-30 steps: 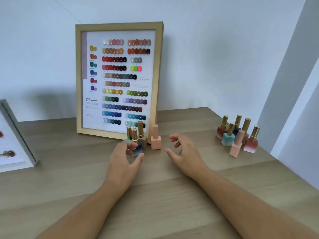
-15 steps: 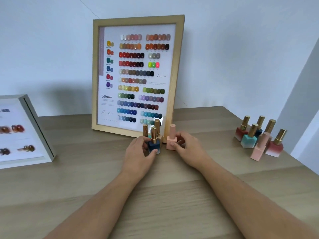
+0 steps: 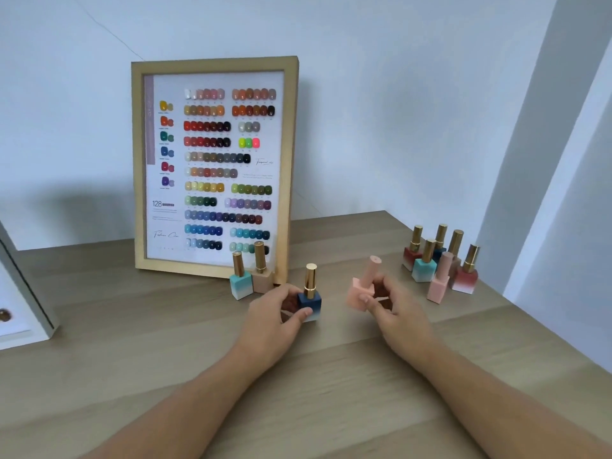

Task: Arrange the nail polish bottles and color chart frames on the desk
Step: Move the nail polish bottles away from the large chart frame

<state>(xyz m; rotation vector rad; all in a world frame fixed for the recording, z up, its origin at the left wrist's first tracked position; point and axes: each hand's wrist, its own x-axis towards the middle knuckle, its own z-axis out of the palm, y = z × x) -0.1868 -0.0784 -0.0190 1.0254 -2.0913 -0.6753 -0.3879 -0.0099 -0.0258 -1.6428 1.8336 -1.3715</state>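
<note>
A wooden-framed color chart (image 3: 212,167) stands upright against the wall on the desk (image 3: 132,359). My left hand (image 3: 275,319) grips a dark blue bottle with a gold cap (image 3: 310,298), upright near the desk surface. My right hand (image 3: 394,309) holds a pink bottle (image 3: 362,286) tilted and lifted off the desk. A light blue bottle (image 3: 241,279) and a beige bottle (image 3: 262,271) stand in front of the frame's lower right corner. A cluster of several bottles (image 3: 440,263) stands at the right.
A white-framed chart (image 3: 23,313) leans at the left edge, partly out of view. The desk's right edge runs diagonally behind the bottle cluster, next to a white wall corner (image 3: 546,193).
Both hands have drawn back from the frame toward me, each carrying a bottle. The pink bottle has been lifted and tilted; the dark blue one has left the group by the frame.
</note>
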